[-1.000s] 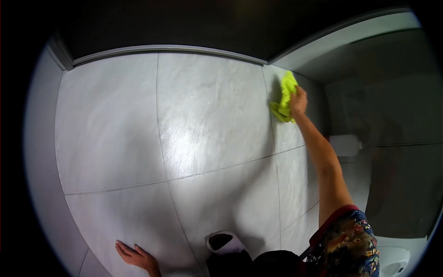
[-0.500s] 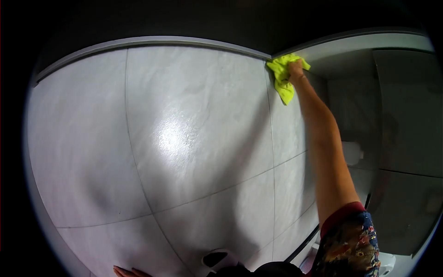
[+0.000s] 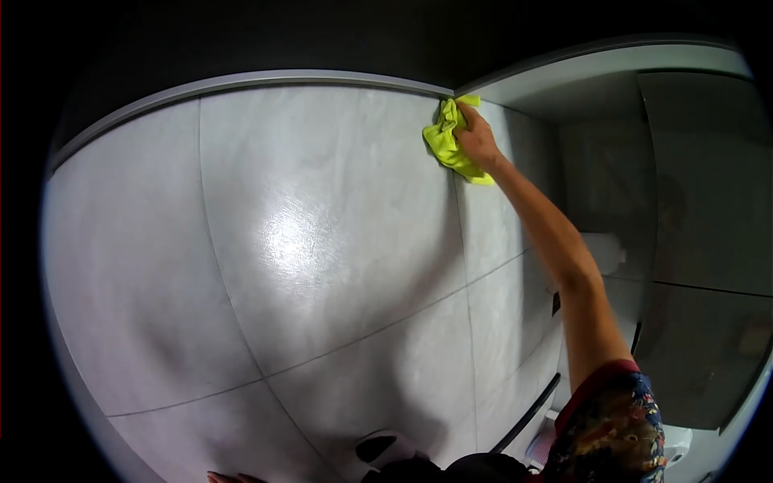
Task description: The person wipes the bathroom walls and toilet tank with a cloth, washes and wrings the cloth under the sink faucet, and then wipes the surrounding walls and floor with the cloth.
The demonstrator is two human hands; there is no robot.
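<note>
In the far corner, my right hand point(image 3: 480, 143) has its fingers closed on a bright yellow-green cloth point(image 3: 445, 142). The cloth lies crumpled against the grey tiles point(image 3: 346, 185), by the metal strip that edges them. Part of it spreads out below and to the left of my fingers. Only the fingertips of my left hand point(image 3: 228, 477) show at the bottom left edge; they lie stretched out on the tiles, with nothing visible in them.
A dark panel point(image 3: 266, 36) rises behind the metal strip point(image 3: 282, 78). On the right stand dark glossy cabinet fronts point(image 3: 708, 185) with a white roll-like object point(image 3: 604, 253) beside them. A black bar point(image 3: 527, 414) and a white and dark shoe-like object point(image 3: 382, 445) are near the bottom.
My right hand has shifted slightly left with the cloth, which is now bunched differently, its upper end in the corner. Less of my left hand shows. The view has tilted a little.
</note>
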